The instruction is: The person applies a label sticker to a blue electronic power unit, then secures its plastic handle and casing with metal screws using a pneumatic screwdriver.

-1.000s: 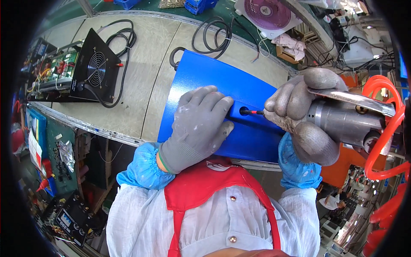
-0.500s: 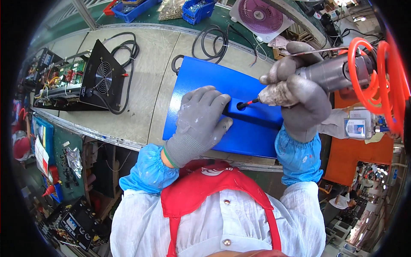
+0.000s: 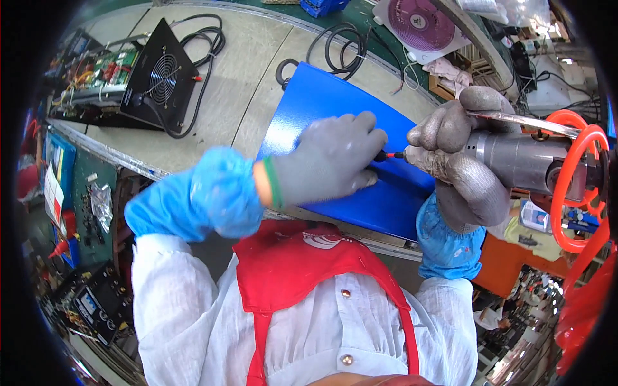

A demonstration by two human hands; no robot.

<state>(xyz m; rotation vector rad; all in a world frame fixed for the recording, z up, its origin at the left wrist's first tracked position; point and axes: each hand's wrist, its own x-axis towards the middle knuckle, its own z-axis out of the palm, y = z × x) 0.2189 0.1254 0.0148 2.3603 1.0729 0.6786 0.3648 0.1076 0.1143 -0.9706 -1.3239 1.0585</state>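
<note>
My right hand (image 3: 460,157), in a stained grey glove, is wrapped round a grey cylindrical air screwdriver (image 3: 515,157). Its bit (image 3: 396,155), black with a red band, points left toward my left hand. A blue metal cover (image 3: 335,96) lies on the bench beneath both hands. Over its middle is my gloved left hand (image 3: 335,154), slightly blurred, its thumb apart from the fingers and nothing visible held in it. The bit's tip sits close to these fingers, which partly cover it. The raised part and hole of the cover are hidden behind my left hand.
An open black-cased unit (image 3: 122,83) with a fan grille and cable stands at the left. A coiled black cable (image 3: 347,51) lies behind the cover, near a purple fan (image 3: 418,22). A red coiled air hose (image 3: 573,186) hangs at the right.
My left hand has shifted right across the cover, toward the bit, and now hides the hole. The screwdriver has moved a little right, and the bit no longer shows in the hole.
</note>
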